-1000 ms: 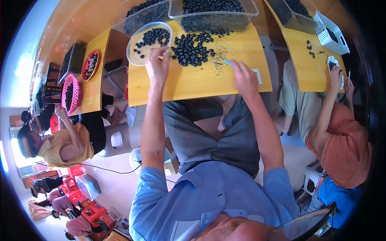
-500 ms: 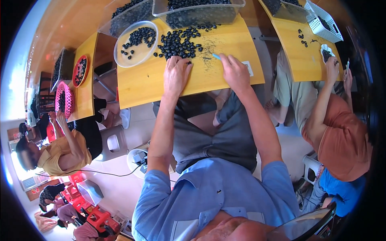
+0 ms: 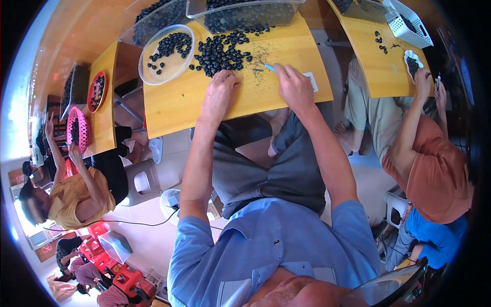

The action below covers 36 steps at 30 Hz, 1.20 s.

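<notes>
My left hand [image 3: 220, 96] rests on the yellow table [image 3: 179, 110], fingers curled beside the near edge of a pile of dark, round, blueberry-like pieces [image 3: 217, 55]. Whatever is between those fingertips is hidden. To the right, my right hand [image 3: 296, 91] is closed around a slim tool with a light-blue end [image 3: 269, 67]. That end sticks out to the left, above scattered dark crumbs [image 3: 260, 55]. A round clear tray [image 3: 149, 73] left of the pile holds more of the same pieces.
Clear bins [image 3: 255, 18] full of dark pieces line the far edge. A white card [image 3: 310, 82] lies beside my right hand. Co-workers sit at tables on both sides, near a pink basket [image 3: 87, 130], a red tray [image 3: 93, 106] and a white basket [image 3: 409, 33].
The view has shifted slightly. A dark piece that showed at my left fingertips is now out of sight. The co-worker at left has raised one hand beside the pink basket.
</notes>
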### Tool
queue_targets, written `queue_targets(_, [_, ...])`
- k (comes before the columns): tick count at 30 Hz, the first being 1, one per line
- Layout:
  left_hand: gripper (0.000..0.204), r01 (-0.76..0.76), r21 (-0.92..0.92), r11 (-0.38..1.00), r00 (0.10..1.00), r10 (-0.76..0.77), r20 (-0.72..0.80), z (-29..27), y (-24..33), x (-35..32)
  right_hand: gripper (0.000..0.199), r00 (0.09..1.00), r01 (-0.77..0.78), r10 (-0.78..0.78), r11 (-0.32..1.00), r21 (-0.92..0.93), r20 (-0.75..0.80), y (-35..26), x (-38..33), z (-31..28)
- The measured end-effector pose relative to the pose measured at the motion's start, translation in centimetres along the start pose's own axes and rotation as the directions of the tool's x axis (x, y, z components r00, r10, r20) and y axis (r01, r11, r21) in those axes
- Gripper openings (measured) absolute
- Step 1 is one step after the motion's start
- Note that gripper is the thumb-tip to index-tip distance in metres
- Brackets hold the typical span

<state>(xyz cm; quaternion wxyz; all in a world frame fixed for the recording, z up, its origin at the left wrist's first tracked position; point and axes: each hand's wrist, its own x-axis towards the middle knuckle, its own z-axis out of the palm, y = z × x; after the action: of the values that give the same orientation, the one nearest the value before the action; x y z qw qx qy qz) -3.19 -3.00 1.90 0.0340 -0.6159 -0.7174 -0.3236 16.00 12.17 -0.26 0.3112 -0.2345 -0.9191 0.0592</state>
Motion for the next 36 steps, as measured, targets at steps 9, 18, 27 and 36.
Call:
queue_targets(9, [0.019, 0.192, -0.127, 0.973, 0.981, -0.188, 0.043, 0.0, 0.1, -0.4, 0.031, 1.000, 0.012, -0.012, 1.000, 0.009, -0.023, 0.0, 0.0, 0.1])
queue_targets(18, [0.025, 0.146, -0.139, 0.980, 0.989, -0.147, 0.002, -0.1, 0.1, -0.8, 0.033, 1.000, 0.003, -0.003, 1.000, 0.002, 0.008, 0.1, 0.0, 0.2])
queue_targets(27, [0.021, 0.172, -0.131, 0.976, 0.985, -0.175, -0.008, 0.3, 0.0, -1.2, 0.033, 1.000, 0.006, -0.006, 1.000, 0.007, 0.007, 0.1, -0.1, 0.1])
queue_targets(36, [0.018, 0.542, -0.481, 0.689, 0.813, -0.574, 0.094, 1.0, 1.8, -0.1, 0.034, 1.000, 0.011, -0.011, 1.000, 0.006, -0.005, 0.1, -0.2, 0.3])
